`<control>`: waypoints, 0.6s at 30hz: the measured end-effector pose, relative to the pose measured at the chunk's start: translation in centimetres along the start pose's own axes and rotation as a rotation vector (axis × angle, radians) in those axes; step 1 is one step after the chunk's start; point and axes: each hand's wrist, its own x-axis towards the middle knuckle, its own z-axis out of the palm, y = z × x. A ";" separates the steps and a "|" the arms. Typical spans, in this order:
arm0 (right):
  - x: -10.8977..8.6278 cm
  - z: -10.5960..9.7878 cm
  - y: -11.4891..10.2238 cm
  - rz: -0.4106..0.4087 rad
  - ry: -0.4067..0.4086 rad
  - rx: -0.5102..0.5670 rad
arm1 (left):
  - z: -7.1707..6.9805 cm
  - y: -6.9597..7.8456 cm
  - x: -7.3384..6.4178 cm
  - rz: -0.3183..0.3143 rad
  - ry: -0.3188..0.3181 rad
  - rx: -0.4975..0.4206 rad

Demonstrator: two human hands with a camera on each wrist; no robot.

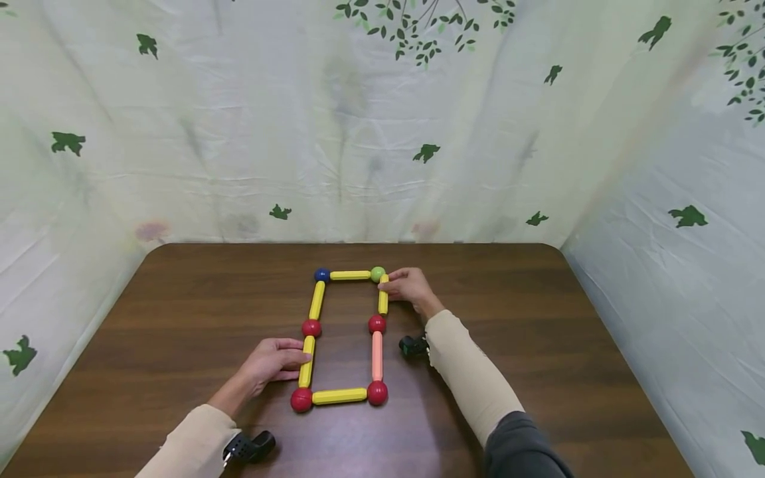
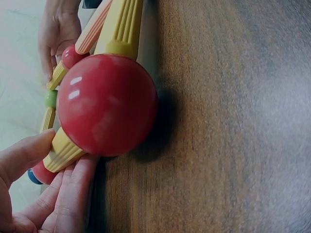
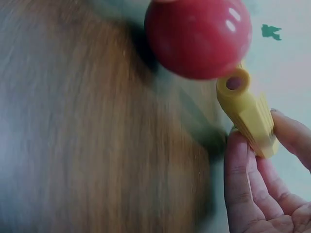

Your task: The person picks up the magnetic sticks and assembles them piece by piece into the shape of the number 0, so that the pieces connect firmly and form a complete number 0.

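Observation:
Magnetic-toy-style rods and balls form an upright rectangle on the table. My left hand [image 1: 269, 365] pinches the left yellow rod [image 1: 306, 372], just above a red ball [image 2: 108, 104] at the near left corner. At the far right, my right hand [image 1: 411, 289] pinches another yellow rod [image 3: 252, 119] between thumb and fingers. That rod's near end, with a round hole, shows beside a red ball [image 1: 377, 324] and looks apart from it. Its far end overlaps the green ball [image 1: 378, 273]; contact there cannot be told. A pink rod [image 1: 377, 356] runs nearer me.
A blue ball [image 1: 322, 275] marks the far left corner, with a yellow rod [image 1: 350, 275] to its right. Another yellow rod [image 1: 339, 396] closes the near side. Dark wrist cameras sit on both sleeves. A leaf-patterned curtain [image 1: 335, 153] stands behind the brown table [image 1: 197, 299].

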 end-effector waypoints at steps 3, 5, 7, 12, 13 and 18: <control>0.0 0.5 0.0 0.004 -0.010 -0.007 | 0.0 0.0 0.0 0.003 -0.007 -0.005; 0.0 0.8 0.0 0.011 -0.016 -0.018 | 0.0 0.0 0.0 0.001 -0.007 -0.010; 0.1 1.0 0.0 0.018 -0.020 -0.024 | -0.1 0.0 0.0 -0.001 -0.008 -0.007; 0.3 1.3 0.0 0.033 -0.010 -0.044 | -0.1 0.0 0.1 -0.007 0.000 0.000; 0.3 1.3 0.0 0.035 -0.009 -0.051 | -0.1 0.0 0.1 -0.007 0.000 0.001; 0.3 1.4 0.0 0.035 0.003 -0.084 | -0.1 0.0 0.1 0.009 -0.014 -0.009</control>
